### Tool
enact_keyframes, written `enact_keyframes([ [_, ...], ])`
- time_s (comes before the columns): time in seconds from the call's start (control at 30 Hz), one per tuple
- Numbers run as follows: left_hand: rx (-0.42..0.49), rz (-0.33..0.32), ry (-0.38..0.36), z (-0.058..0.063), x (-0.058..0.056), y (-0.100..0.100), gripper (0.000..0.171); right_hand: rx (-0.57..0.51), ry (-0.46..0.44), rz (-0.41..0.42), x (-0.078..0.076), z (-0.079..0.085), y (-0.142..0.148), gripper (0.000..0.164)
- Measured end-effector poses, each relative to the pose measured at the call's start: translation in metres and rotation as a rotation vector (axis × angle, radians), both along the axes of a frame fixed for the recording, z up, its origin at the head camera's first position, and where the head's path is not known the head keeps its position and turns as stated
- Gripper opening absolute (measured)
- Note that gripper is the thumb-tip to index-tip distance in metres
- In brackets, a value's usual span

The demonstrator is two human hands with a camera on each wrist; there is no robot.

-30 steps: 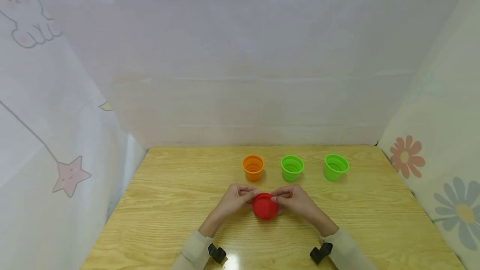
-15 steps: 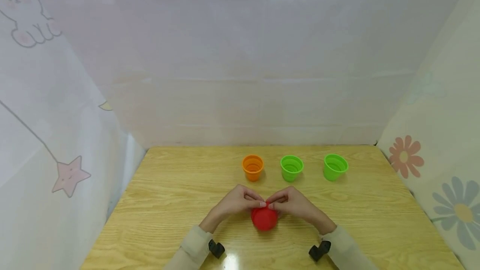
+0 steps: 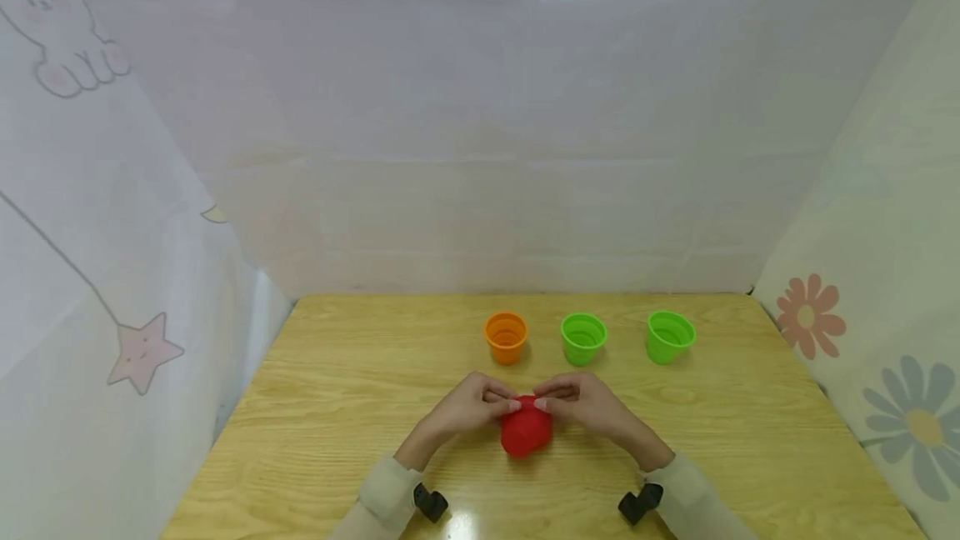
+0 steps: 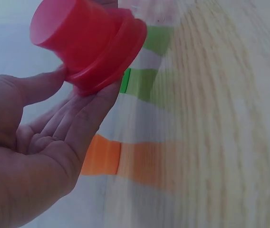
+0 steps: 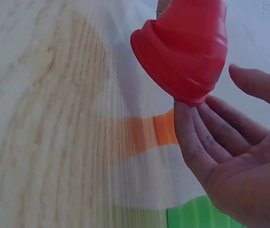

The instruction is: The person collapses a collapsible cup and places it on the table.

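A red collapsible cup [image 3: 525, 432] is held with its base toward me, its stepped wall partly folded and skewed. My left hand [image 3: 467, 407] pinches its rim, thumb on the outer wall and fingers underneath, as the left wrist view shows. On the other side, my right hand [image 3: 588, 407] touches the rim with nearly straight fingertips. In the right wrist view the right thumb [image 5: 254, 83] stands slightly apart from the cup [image 5: 187, 52]. The cup's opening faces away and is hidden.
Beyond the hands, an orange cup [image 3: 506, 338] and two green cups, one in the middle [image 3: 583, 338] and one at the right [image 3: 670, 337], stand upright in a row on the wooden table [image 3: 360, 357]. White printed sheets [image 3: 480, 148] hang behind and at both sides.
The red cup came toward me, then tilted leftward; its base now projects as a narrower stepped end. The hands drew close together, then parted slightly. The right thumb now stands off the cup.
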State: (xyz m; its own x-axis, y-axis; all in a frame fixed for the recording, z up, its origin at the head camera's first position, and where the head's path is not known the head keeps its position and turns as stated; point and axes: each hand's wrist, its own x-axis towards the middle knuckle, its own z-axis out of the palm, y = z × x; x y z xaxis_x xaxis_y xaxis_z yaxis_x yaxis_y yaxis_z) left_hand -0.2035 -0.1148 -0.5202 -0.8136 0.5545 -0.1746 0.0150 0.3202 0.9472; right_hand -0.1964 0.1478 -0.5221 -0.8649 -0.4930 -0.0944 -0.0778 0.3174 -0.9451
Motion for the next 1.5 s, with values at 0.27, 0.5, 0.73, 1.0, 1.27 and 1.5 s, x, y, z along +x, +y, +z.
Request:
enact_keyframes([
  [0.27, 0.133, 0.161, -0.106, -0.01, 0.003, -0.003, 0.03, -0.186, -0.139, -0.087, 0.0, -0.005, 0.002, 0.063],
  [0.5, 0.212, 0.233, -0.14, -0.012, 0.002, -0.001, 0.033, -0.227, -0.175, -0.119, -0.001, -0.011, 0.001, 0.063],
  [0.73, 0.265, 0.22, -0.205, -0.012, 0.004, 0.003, 0.032, -0.192, -0.126, -0.153, -0.001, -0.014, 0.0, 0.054],
  [1.0, 0.267, 0.193, -0.216, -0.012, 0.004, 0.003, 0.036, -0.193, -0.109, -0.151, -0.002, -0.017, 0.002, 0.046],
  [1.27, 0.313, 0.119, -0.222, -0.016, 0.0, 0.0, 0.039, -0.23, -0.153, -0.108, -0.001, -0.016, 0.006, 0.05],
  [1.5, 0.318, 0.132, -0.234, -0.016, 0.001, 0.002, 0.034, -0.295, -0.202, -0.093, -0.003, -0.018, 0.006, 0.053],
])
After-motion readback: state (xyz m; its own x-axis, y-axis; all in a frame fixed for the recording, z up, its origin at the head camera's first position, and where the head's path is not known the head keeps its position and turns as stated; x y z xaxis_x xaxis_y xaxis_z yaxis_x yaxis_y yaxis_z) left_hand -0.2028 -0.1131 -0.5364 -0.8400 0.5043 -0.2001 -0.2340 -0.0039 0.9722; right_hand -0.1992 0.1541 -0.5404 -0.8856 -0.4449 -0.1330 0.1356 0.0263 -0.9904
